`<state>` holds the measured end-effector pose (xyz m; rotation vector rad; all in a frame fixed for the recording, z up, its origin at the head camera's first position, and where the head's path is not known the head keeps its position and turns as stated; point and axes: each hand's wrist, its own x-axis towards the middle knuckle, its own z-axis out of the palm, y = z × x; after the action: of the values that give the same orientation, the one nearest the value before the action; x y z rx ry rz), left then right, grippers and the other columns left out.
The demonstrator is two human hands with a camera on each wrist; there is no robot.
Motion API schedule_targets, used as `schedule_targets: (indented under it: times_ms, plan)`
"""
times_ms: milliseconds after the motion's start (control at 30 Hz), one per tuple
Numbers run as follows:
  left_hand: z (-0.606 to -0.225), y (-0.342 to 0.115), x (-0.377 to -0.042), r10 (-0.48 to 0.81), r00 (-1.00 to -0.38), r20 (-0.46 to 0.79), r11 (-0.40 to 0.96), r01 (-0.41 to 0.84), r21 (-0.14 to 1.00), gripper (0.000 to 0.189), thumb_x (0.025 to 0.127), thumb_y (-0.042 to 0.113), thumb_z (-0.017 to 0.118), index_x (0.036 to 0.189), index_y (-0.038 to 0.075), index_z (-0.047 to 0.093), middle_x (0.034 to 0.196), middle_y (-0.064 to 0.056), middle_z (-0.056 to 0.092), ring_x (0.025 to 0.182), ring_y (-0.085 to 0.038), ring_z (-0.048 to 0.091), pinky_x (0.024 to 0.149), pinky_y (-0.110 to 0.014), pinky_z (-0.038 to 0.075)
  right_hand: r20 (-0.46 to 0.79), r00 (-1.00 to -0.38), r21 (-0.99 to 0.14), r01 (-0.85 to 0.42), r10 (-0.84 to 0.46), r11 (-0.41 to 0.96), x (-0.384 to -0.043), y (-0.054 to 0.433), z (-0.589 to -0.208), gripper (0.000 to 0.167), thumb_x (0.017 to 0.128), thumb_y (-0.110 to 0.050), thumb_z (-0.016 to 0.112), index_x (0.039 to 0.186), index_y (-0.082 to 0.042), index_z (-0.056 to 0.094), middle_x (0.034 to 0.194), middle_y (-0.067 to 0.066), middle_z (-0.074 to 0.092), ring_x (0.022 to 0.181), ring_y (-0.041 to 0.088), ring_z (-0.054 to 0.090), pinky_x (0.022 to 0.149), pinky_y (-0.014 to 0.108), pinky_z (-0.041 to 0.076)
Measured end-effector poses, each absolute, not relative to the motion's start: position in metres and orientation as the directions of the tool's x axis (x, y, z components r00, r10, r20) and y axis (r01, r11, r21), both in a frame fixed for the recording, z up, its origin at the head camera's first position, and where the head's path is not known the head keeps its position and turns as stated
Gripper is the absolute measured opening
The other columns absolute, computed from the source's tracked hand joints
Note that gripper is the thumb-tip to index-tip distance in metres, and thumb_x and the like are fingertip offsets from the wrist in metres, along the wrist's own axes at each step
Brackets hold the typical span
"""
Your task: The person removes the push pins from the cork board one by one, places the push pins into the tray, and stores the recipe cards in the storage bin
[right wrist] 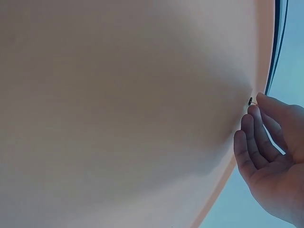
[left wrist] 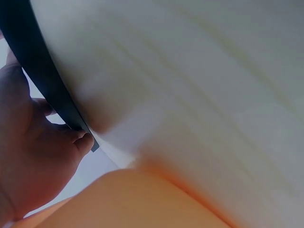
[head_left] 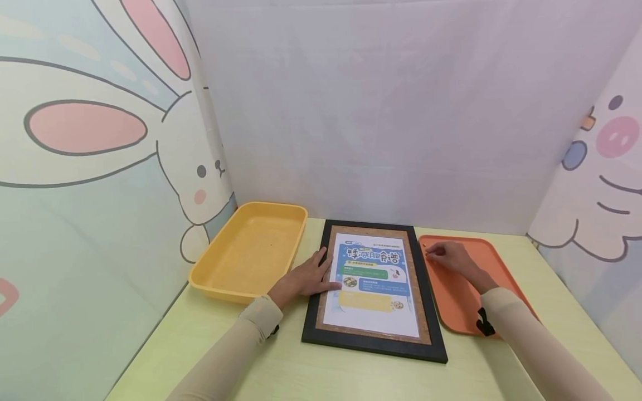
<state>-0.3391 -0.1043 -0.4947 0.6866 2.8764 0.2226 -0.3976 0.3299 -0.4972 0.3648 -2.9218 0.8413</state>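
Observation:
A black-framed cork board [head_left: 428, 301] lies flat on the table with a printed poster [head_left: 373, 278] on it. My left hand [head_left: 312, 276] lies flat on the board's left side, its straight fingers reaching over the frame onto the poster's edge. In the left wrist view the left hand [left wrist: 33, 161] touches the dark frame [left wrist: 38, 71]. My right hand [head_left: 448, 257] is inside the orange tray [head_left: 453, 303], near its far left corner. There the fingertips [right wrist: 254, 111] of the right hand [right wrist: 273, 147] pinch a small dark pin [right wrist: 250, 100] against the tray floor [right wrist: 118, 104].
An empty yellow tray [head_left: 251, 250] stands left of the board, close to the left wall. Cartoon-printed panels enclose the pale green table [head_left: 281, 367] on the left, back and right. Bare tabletop lies in front of the board.

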Motion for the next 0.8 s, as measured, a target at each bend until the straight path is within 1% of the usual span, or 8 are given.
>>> schedule_targets:
  times_ms: [233,400,500,633,800]
  plan:
    - [-0.497,-0.105,-0.34,0.454,-0.879,-0.143,0.886,0.429,0.178,0.104,0.093,0.082,0.045,0.167,0.013,0.02,0.174,-0.014,0.006,0.159,-0.032,0.015,0.125,-0.046,0.026,0.147,-0.963,-0.505,-0.271,-0.227,0.819,-0.395,0.328,-0.495,0.022,0.096,-0.007,0.074,0.114,0.006,0.074,0.107,0.023,0.074,0.091,0.032,0.069,0.087,0.051,0.06]
    - [-0.498,-0.104,-0.341,0.455,-0.88,-0.133,0.884,0.429,0.186,0.104,0.093,0.081,0.046,0.167,0.012,0.022,0.174,-0.014,0.007,0.159,-0.033,0.017,0.124,-0.047,0.027,0.157,-0.957,-0.493,-0.289,-0.243,0.821,-0.392,0.325,-0.492,0.024,0.095,-0.011,0.076,0.114,0.005,0.075,0.105,0.02,0.074,0.088,0.029,0.067,0.084,0.05,0.06]
    - [-0.498,-0.105,-0.34,0.455,-0.88,-0.133,0.883,0.427,0.198,0.103,0.093,0.081,0.046,0.167,0.013,0.022,0.174,-0.014,0.007,0.159,-0.033,0.017,0.124,-0.047,0.027,0.157,-0.956,-0.491,-0.295,-0.25,0.82,-0.388,0.321,-0.49,0.025,0.094,-0.012,0.078,0.113,0.004,0.076,0.103,0.018,0.075,0.086,0.026,0.067,0.082,0.047,0.06]
    - [-0.499,-0.106,-0.34,0.453,-0.882,-0.132,0.878,0.416,0.236,0.104,0.093,0.081,0.049,0.167,0.014,0.022,0.174,-0.013,0.006,0.159,-0.033,0.017,0.124,-0.048,0.027,0.16,-0.948,-0.488,-0.318,-0.275,0.813,-0.384,0.315,-0.489,0.022,0.093,-0.01,0.078,0.112,0.003,0.076,0.1,0.015,0.075,0.084,0.023,0.067,0.078,0.043,0.061]
    - [-0.499,-0.107,-0.34,0.448,-0.887,-0.115,0.868,0.4,0.294,0.105,0.091,0.078,0.056,0.167,0.014,0.023,0.174,-0.013,0.008,0.158,-0.034,0.019,0.124,-0.05,0.028,0.174,-0.932,-0.456,-0.363,-0.319,0.812,-0.377,0.307,-0.485,0.022,0.092,-0.009,0.079,0.111,0.002,0.076,0.097,0.011,0.074,0.08,0.02,0.064,0.073,0.037,0.059]
